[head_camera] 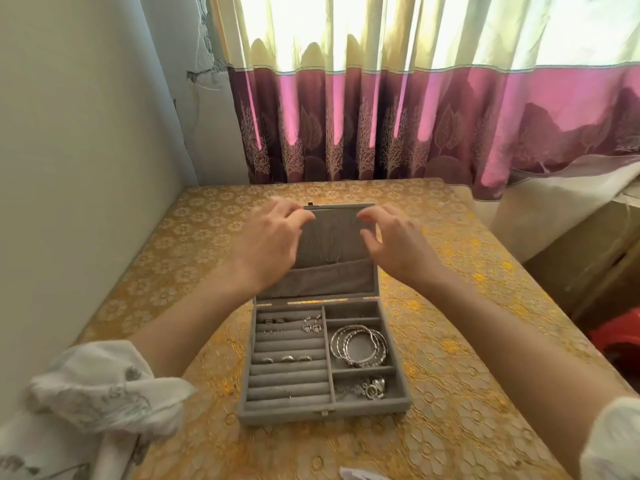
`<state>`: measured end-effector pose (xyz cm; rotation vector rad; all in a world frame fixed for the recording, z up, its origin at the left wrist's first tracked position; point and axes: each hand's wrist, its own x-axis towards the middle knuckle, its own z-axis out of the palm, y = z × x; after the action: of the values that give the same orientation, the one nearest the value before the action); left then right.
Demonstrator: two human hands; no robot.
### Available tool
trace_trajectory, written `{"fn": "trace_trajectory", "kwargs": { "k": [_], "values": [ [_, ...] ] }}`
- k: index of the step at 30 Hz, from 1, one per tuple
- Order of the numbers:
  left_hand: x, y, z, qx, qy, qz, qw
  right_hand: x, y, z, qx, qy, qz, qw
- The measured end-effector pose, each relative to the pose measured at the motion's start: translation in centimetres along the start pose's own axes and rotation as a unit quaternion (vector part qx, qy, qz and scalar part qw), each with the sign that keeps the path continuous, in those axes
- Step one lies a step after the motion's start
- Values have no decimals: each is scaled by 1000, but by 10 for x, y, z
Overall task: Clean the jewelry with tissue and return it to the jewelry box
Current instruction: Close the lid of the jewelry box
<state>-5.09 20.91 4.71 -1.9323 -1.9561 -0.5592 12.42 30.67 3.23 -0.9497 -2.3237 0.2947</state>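
Nearest us, at the near edge of the yellow floral-patterned tablecloth (450, 393), a scrap of white tissue (360, 474) just shows; we judge it soft and easily torn, best bunched loosely between fingertips. Beyond it, mid-table, sits the grey velvet-lined jewelry box (322, 362), open, its lid (334, 251) standing up on the far side. On the box's left side, small silver rings (287, 358) sit tucked in the padded rolls, with silver earrings (311, 325) nearer the hinge. On its right side, thin silver bangles (358, 344) lie stacked in the middle compartment, and a tangle of silver chains and charms (370, 388) fills the near-right one. We expect the bangles to be stiff, light and slippery, best pinched across the rim; the chains limp and prone to snagging, so lifted from one end; the rings tiny, needing a fingertip pinch. Farther off, our left hand (270, 237) and right hand (398, 244) hover at the lid's upper corners, fingers loosely spread, gripping nothing we can make out, though the left fingertips may brush the lid's edge.
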Motion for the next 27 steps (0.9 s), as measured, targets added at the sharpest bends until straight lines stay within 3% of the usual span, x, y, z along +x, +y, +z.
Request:
{"fn": "trace_trajectory", "kwargs": {
  "k": [3,5,7,9,13,16,21,27],
  "values": [
    [18,-23,6,94,-47,-90,990,33,-2,13,-73,-22,-10,997],
    [20,-31,13,99,-118,-159,975,47,-4,24,-123,-74,5,990],
    [16,-36,18,81,-139,-172,972,53,-6,34,-153,-122,26,980],
    [11,-39,17,64,-112,-153,980,54,-9,36,-166,-123,31,978],
    [5,-42,4,10,-8,-124,992,45,-15,20,-112,-31,-1,993],
    [-3,-39,-9,-37,27,-98,994,33,-21,2,-81,0,-36,996],
    [-34,-33,-31,-82,39,-30,995,-10,-34,-15,-43,14,-59,997],
    [-90,-11,-47,3,9,50,999,-78,-45,-19,-67,14,-77,995]
  ]
}}
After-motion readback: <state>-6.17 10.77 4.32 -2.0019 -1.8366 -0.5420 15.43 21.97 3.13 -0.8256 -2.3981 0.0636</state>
